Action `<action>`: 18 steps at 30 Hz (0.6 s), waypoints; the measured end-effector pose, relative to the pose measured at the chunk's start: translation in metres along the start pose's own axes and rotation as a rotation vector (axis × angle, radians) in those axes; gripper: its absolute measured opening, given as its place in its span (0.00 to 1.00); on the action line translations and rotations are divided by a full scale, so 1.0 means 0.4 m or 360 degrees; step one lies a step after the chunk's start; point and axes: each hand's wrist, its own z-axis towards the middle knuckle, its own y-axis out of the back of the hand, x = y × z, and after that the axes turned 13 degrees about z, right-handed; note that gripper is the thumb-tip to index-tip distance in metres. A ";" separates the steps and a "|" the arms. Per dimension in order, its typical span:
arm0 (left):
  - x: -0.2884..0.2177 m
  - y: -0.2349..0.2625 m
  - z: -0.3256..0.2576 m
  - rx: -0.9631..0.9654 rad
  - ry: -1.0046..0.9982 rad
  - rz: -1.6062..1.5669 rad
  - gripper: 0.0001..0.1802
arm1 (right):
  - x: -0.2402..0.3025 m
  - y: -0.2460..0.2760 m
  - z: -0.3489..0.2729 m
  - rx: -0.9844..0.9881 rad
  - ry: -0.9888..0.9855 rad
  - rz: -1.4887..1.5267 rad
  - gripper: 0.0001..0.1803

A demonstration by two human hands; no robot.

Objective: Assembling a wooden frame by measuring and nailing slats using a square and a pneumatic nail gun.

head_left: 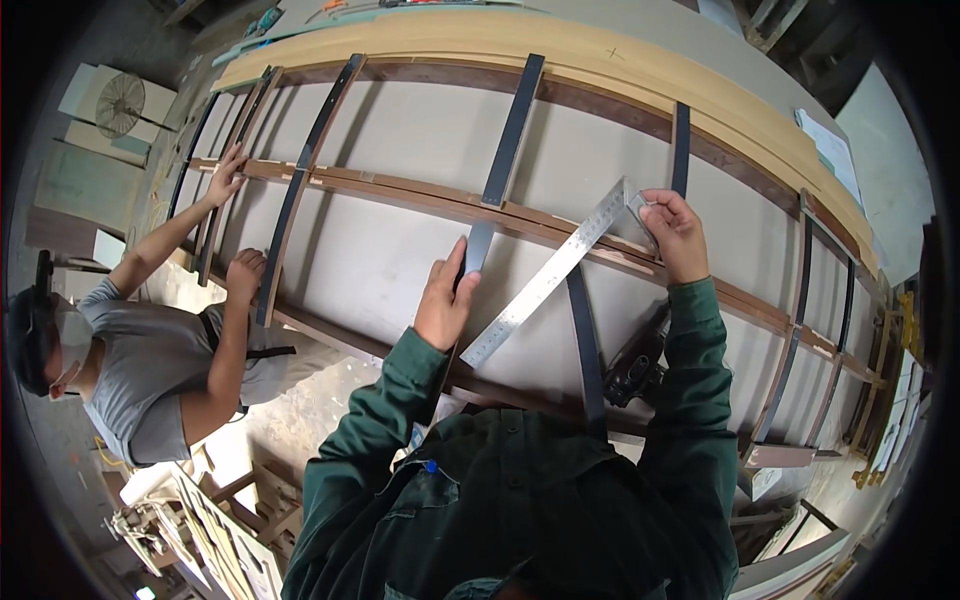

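My right hand (676, 235) pinches the short arm of a metal try square (545, 283) with its fingertips. The square's long ruled blade slants down to the left above the wooden frame, its far end near my left wrist. My left hand (445, 302) is wrapped around a dark slat (478, 250), thumb on one side and fingers on the other. The slat's upper end meets the frame's brown middle rail (420, 193). Another dark slat (584, 340) stands between my two arms. A black power tool (636, 362) lies beside my right forearm.
A co-worker (165, 365) at the left rests hands on the frame's slats. More dark slats (515, 130) cross the pale panel beneath. Long light-wood boards (600, 50) run along the far edge. Wood offcuts (215, 540) stand at lower left; a fan (121, 104) is beyond.
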 end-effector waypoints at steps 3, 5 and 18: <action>0.004 -0.025 0.044 0.0011 0.0075 0.0044 0.28 | -0.003 -0.040 0.047 0.0073 -0.0228 -0.0033 0.10; 0.010 -0.042 0.053 -0.0062 0.0060 0.0030 0.29 | -0.027 -0.058 0.075 0.0063 -0.0279 -0.0145 0.10; 0.036 -0.042 0.147 0.0232 0.0119 -0.0592 0.29 | -0.177 -0.214 0.179 0.0623 -0.0595 -0.0219 0.11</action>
